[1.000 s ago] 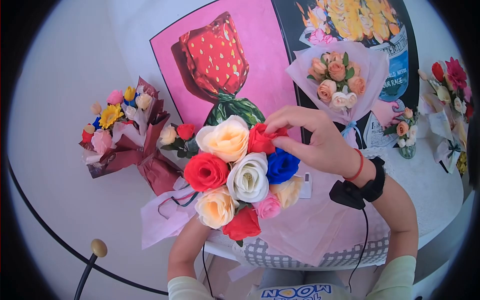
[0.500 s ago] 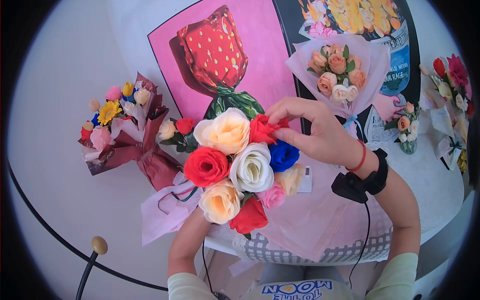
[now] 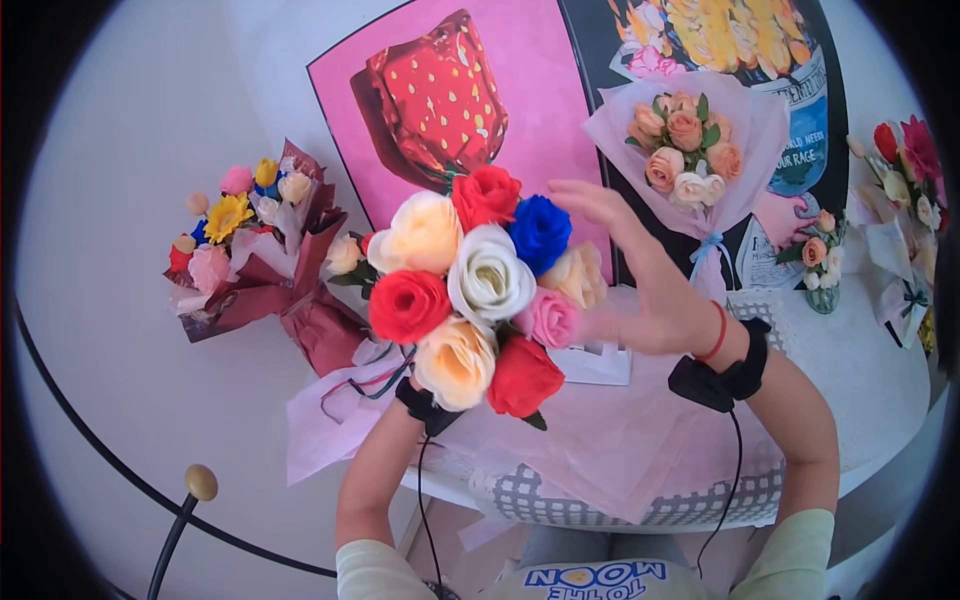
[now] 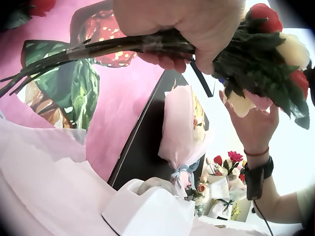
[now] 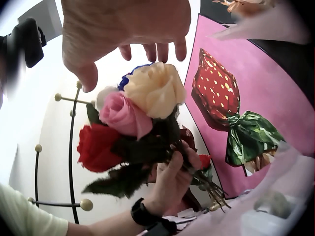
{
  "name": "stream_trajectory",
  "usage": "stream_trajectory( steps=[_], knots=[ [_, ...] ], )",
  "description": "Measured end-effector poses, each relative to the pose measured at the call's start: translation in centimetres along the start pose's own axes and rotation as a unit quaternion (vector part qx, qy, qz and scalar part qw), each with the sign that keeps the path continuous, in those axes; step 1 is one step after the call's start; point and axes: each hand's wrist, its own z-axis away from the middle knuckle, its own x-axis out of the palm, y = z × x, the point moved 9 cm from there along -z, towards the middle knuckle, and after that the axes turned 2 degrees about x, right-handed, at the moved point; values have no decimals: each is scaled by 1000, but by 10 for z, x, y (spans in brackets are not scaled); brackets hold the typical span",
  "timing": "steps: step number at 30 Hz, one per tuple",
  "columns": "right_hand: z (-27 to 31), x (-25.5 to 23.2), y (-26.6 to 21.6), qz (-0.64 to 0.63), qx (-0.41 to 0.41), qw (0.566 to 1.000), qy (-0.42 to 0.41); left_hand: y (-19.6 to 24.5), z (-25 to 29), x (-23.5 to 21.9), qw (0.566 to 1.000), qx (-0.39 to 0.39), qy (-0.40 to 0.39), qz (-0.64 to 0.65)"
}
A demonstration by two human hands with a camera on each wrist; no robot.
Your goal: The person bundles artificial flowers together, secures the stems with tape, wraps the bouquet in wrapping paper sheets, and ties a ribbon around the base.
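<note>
A bunch of red, cream, white, blue and pink roses [image 3: 490, 280] is held up at the centre of the head view. In the left wrist view the left hand [image 4: 182, 24] grips its green stems [image 4: 113, 46], whose bare ends point left; the blooms hide that hand in the head view. Beside the right side of the blooms is the right hand [image 3: 655, 285], its fingers spread. From the right wrist, this hand [image 5: 125, 29] shows above the cream rose [image 5: 157, 91] with fingers extended, gripping nothing.
A maroon-wrapped bouquet [image 3: 320, 320] lies at left. Behind are a candy picture [image 3: 545, 100] and a pink-wrapped rose bouquet [image 3: 745, 180]. A small glass vase [image 3: 822, 298] and another bouquet stand right. Pink wrapping paper [image 3: 600, 460] covers the table front, near a white object [image 3: 595, 367].
The right hand has let go of the red rose at the top and moved down along the bunch, its fingers opening. The bunch has turned and shifted slightly, and the left wrist now shows.
</note>
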Motion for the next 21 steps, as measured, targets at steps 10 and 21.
stream_trajectory(
  steps=[10,21],
  knots=[
    [16,33,-38,217,-138,966,7,10,32,-9,1000,6,-9,-20],
    [10,27,-36,245,-122,960,50,18,1,4,999,13,-19,-40]
  ],
)
